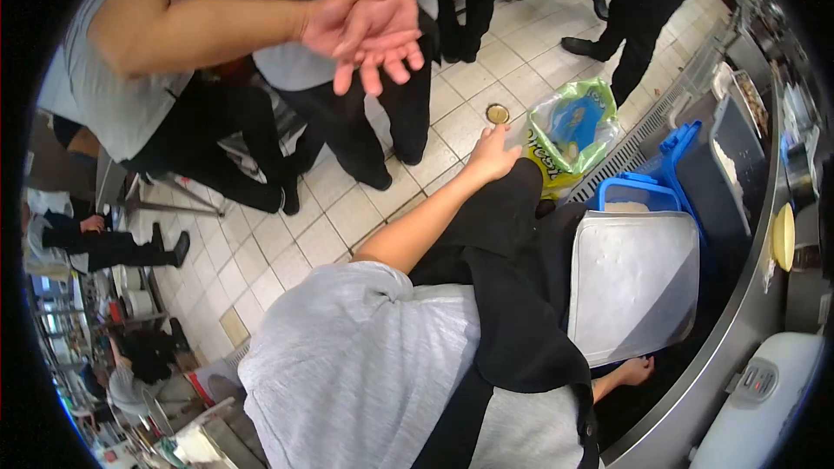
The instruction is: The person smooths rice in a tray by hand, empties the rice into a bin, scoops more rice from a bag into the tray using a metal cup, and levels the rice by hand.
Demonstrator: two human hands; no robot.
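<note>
Silver-grey metal, a flat tray (638, 287) with rounded corners lies right of centre in the frame, beside my black apron (530, 313). Its long axis seems to run up and down the frame, though the curved lens makes that uncertain.

My hands are well apart, with the tray's left edge and my apron between them. My right hand (637, 371) is the nearer one to the tray: it sits just below the tray's lower edge, fingers curled. Shadow hides the fingertips, so I cannot tell whether they grip the rim or anything under it. From that hand, the tray extends straight up the frame.

My left hand (495, 155) is above centre, loosely unfolded, with nothing visible in it. Just to its right stands a green and yellow plastic bag (563, 169), its mouth open and something blue inside. The bag is much nearer my left hand than my right.

A blue bin (653, 196) shows directly above the tray; a dark grey bin (717, 191) with pale contents leans at its upper right. A steel counter (721, 347) curves along the right side. At the upper left, another person's hands (373, 39) are crossed, fingers spread, above pale floor tiles (347, 224).
</note>
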